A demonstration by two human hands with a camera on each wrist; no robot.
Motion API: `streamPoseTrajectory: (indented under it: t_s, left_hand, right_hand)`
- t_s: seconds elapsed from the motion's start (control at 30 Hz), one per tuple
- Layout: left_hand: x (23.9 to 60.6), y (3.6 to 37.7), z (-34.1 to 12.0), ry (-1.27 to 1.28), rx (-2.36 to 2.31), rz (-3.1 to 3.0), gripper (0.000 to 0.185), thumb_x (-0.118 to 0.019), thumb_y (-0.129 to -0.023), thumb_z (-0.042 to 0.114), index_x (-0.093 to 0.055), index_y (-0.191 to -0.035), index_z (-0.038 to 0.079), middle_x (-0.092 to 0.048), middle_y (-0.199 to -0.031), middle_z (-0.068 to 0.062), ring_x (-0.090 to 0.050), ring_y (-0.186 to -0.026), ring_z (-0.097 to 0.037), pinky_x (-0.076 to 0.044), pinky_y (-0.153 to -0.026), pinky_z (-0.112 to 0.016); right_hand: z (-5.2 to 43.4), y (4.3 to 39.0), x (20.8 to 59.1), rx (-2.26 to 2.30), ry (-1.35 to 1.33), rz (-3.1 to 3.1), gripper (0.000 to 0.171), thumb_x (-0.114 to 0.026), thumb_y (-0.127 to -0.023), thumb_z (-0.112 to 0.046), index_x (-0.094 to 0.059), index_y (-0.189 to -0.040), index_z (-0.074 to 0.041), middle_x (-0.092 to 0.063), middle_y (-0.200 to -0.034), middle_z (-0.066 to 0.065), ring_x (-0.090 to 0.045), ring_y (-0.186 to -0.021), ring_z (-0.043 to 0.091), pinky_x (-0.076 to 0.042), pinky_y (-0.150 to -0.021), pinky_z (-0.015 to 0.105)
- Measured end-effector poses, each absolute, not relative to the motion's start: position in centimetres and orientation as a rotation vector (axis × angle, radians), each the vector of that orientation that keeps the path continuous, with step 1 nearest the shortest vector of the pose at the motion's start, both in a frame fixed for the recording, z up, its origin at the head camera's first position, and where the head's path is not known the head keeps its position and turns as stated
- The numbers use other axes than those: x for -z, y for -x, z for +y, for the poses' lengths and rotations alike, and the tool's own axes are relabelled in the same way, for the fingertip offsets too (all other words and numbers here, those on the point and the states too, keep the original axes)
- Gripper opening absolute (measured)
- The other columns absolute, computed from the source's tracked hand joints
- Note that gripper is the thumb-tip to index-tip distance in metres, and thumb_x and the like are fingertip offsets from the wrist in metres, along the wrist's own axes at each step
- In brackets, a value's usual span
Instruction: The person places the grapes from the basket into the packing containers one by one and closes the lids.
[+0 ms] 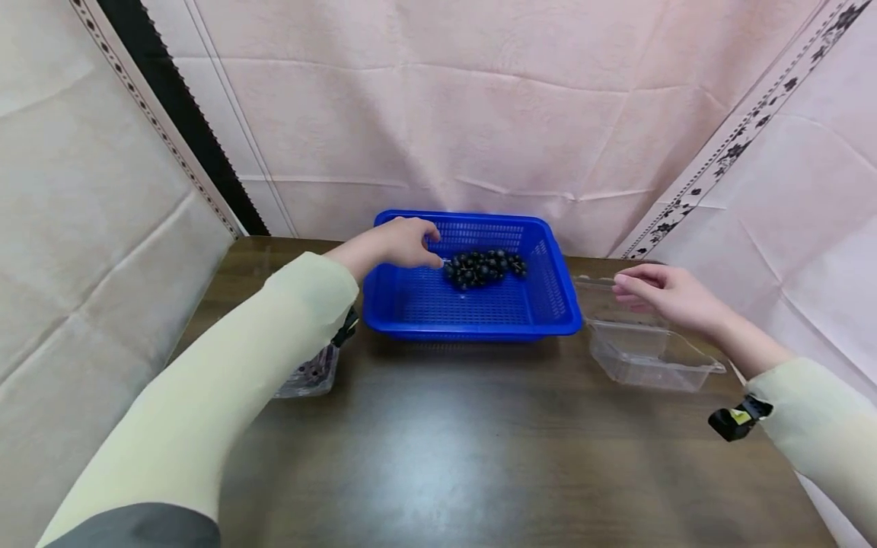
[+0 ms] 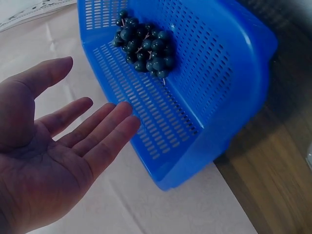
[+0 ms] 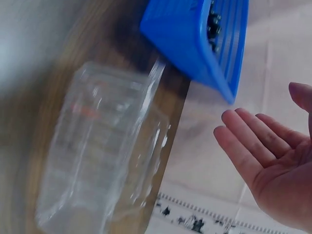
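- Left hand (image 1: 390,245) reaches over the near-left rim of the blue basket (image 1: 411,323); left wrist view shows the palm open, fingers (image 2: 105,134) straight and loosely spread, holding nothing.
- From the head view the left fingertips lie just beside the bunch of dark grapes (image 1: 483,267); whether they touch it cannot be told. In the left wrist view the hand (image 2: 48,156) and the grapes (image 2: 145,48) are apart.
- Grapes lie inside the basket, on its perforated floor, towards the far side, roughly centred left to right.
- Basket (image 2: 234,58) sits on the dark wooden tabletop (image 1: 479,457), at the far edge near the pink cloth backdrop (image 1: 438,114).
- Right hand (image 1: 668,295) hovers above the clear plastic clamshell box (image 1: 647,354), right of the basket; fingers relaxed, slightly bent, gripping nothing. Right wrist view confirms an open palm (image 3: 278,165), apart from the box (image 3: 97,151).
- Clear box stands open, just beside the basket's right wall; its lid side is towards the basket.
- A second clear plastic container (image 1: 310,374) sits left of the basket, partly hidden under the left forearm; something dark shows inside, too hidden to name.
- Both arms wear pale yellow sleeves (image 1: 226,380); a small black clip (image 1: 736,420) shows at the right wrist.
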State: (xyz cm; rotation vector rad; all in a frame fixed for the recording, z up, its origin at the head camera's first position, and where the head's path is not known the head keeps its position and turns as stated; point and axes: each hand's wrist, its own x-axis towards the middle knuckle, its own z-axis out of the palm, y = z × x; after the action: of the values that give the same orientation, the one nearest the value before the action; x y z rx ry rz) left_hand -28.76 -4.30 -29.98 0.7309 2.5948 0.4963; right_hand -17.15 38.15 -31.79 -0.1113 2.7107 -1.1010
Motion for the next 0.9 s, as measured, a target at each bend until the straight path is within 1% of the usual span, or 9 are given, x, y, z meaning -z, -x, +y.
streamPoseTrajectory:
  t_s: [0.2, 0.3, 0.43, 0.5, 0.53, 0.63, 0.7, 0.73, 0.9]
  left_hand:
    - [30.2, 29.3, -3.0, -0.743, -0.465, 2.587, 0.062, -0.067, -0.106, 0.037, -0.049, -0.157, 0.007, -0.061, -0.145, -0.015, -0.056, -0.134, -0.031, -0.048, -0.114, -0.050]
    - [30.5, 29.6, -2.4, -0.747, -0.447, 2.576, 0.064, -0.066, -0.106, 0.038, -0.048, -0.159, 0.007, -0.057, -0.153, -0.016, -0.053, -0.140, -0.032, -0.046, -0.118, -0.051]
    - [30.9, 29.9, -1.8, -0.732, -0.435, 2.562, 0.064, -0.065, -0.107, 0.039, -0.046, -0.160, 0.008, -0.047, -0.164, -0.015, -0.043, -0.151, -0.035, -0.042, -0.122, -0.053]
    - [31.0, 30.1, -1.6, -0.720, -0.434, 2.558, 0.064, -0.065, -0.107, 0.039, -0.046, -0.161, 0.009, -0.044, -0.166, -0.014, -0.039, -0.154, -0.035, -0.040, -0.123, -0.054]
    - [31.0, 30.2, -1.5, -0.713, -0.435, 2.555, 0.064, -0.065, -0.107, 0.039, -0.046, -0.161, 0.010, -0.043, -0.167, -0.014, -0.038, -0.155, -0.035, -0.040, -0.123, -0.054]
    - [31.2, 30.4, -1.1, -0.701, -0.434, 2.543, 0.064, -0.065, -0.107, 0.039, -0.046, -0.161, 0.010, -0.041, -0.168, -0.014, -0.037, -0.155, -0.036, -0.040, -0.123, -0.054]
    - [31.2, 30.6, -0.9, -0.690, -0.436, 2.534, 0.065, -0.065, -0.107, 0.038, -0.045, -0.161, 0.010, -0.039, -0.169, -0.014, -0.037, -0.155, -0.035, -0.041, -0.123, -0.053]
    - [31.3, 30.7, -0.8, -0.687, -0.434, 2.531, 0.065, -0.066, -0.107, 0.039, -0.045, -0.161, 0.010, -0.039, -0.169, -0.015, -0.037, -0.155, -0.035, -0.041, -0.122, -0.053]
    - [31.8, 31.2, -0.4, -0.659, -0.427, 2.518, 0.067, -0.066, -0.107, 0.040, -0.043, -0.163, 0.010, -0.038, -0.170, -0.014, -0.040, -0.153, -0.035, -0.044, -0.120, -0.052]
  right_hand:
    - [41.3, 15.9, 32.1, 1.024, 0.095, 2.779, 0.052, -0.056, -0.114, -0.027, -0.054, -0.144, 0.016, -0.069, -0.131, 0.032, -0.067, -0.094, -0.011, -0.060, -0.080, 0.014]
    - [42.9, 15.1, 32.2, 0.957, 0.054, 2.799, 0.055, -0.057, -0.113, -0.030, -0.054, -0.144, 0.016, -0.070, -0.129, 0.032, -0.064, -0.095, -0.013, -0.056, -0.080, 0.009]
    - [44.8, 14.0, 32.3, 0.802, 0.010, 2.860, 0.059, -0.058, -0.112, -0.035, -0.057, -0.144, 0.013, -0.068, -0.133, 0.033, -0.053, -0.096, -0.021, -0.048, -0.077, 0.006]
    - [45.7, 13.5, 32.5, 0.720, -0.004, 2.885, 0.059, -0.058, -0.111, -0.037, -0.058, -0.144, 0.012, -0.066, -0.135, 0.034, -0.053, -0.099, -0.016, -0.046, -0.076, 0.007]
    - [46.1, 13.3, 32.5, 0.690, -0.007, 2.889, 0.060, -0.057, -0.111, -0.038, -0.058, -0.144, 0.012, -0.064, -0.137, 0.035, -0.058, -0.103, -0.009, -0.046, -0.075, 0.009]
    - [47.2, 12.6, 32.9, 0.654, -0.022, 2.859, 0.062, -0.054, -0.112, -0.037, -0.053, -0.146, 0.014, -0.061, -0.138, 0.039, -0.072, -0.107, 0.022, -0.050, -0.075, 0.014]
    - [47.9, 12.2, 33.2, 0.647, -0.029, 2.829, 0.064, -0.052, -0.113, -0.037, -0.049, -0.148, 0.017, -0.060, -0.137, 0.041, -0.073, -0.110, 0.041, -0.052, -0.074, 0.017]
    - [48.3, 12.0, 33.4, 0.650, -0.035, 2.816, 0.064, -0.051, -0.113, -0.036, -0.048, -0.148, 0.018, -0.060, -0.137, 0.041, -0.073, -0.110, 0.045, -0.053, -0.074, 0.018]
    - [49.7, 10.9, 34.4, 0.688, -0.056, 2.760, 0.066, -0.049, -0.115, -0.034, -0.043, -0.148, 0.022, -0.062, -0.134, 0.042, -0.075, -0.105, 0.032, -0.059, -0.075, 0.019]
